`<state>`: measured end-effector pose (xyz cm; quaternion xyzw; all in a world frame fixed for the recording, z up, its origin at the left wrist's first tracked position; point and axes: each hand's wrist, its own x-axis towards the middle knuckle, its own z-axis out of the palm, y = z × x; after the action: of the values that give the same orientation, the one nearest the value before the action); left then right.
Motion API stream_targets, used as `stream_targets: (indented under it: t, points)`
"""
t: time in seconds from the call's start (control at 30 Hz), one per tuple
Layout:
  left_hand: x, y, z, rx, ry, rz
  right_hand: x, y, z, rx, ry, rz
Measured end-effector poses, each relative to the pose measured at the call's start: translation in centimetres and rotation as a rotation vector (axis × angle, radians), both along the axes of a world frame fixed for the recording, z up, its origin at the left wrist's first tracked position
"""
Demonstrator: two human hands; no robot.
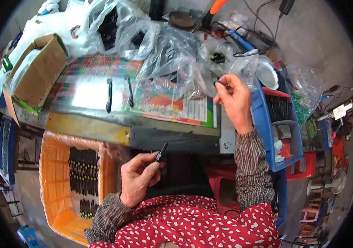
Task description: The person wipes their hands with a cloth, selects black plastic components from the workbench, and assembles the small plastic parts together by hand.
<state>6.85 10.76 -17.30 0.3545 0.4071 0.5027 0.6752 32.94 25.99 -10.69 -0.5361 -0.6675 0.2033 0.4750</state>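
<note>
My left hand (140, 177) is closed in front of my body, pinching a slim black handle-like part (162, 152) between thumb and fingertips. One end of that part points up and away from me. Farther off, over the right end of the table, my right hand (235, 99) pinches something tiny and dark at its fingertips, too small to name. It is close to an open clear bag (209, 51) with black and yellow-green bits inside. Two slender black parts, one on the left (109, 96) and one on the right (130, 91), lie apart on the shiny tabletop.
An orange basket (54, 186) lined with plastic holds rows of black parts with yellow-green dots. Blue bins (263, 124) with black pieces stand at right. A cardboard box (38, 74) and plastic bags (118, 29) line the table's far side. A red stool (226, 186) is below.
</note>
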Motion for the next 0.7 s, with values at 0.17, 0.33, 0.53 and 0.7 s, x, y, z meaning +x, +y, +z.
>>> stream_targets:
  t: [0.17, 0.33, 0.53, 0.7]
  points:
    - [0.3, 0.2, 0.3, -0.07, -0.2, -0.044, -2.7, -8.0, -0.6, -0.134, 0.168, 0.166]
    - [0.3, -0.6, -0.5, -0.17, -0.293, -0.065, -4.8, -11.9, -2.6, -0.367, 0.421, 0.385]
    - [0.1, -1.7, -0.7, -0.174, -0.309, -0.068, -6.5, -13.8, -4.5, -0.507, 0.599, 0.461]
    - [-0.2, -2.2, -0.5, -0.151, -0.308, -0.073, -7.1, -14.5, -5.2, -0.537, 0.689, 0.48]
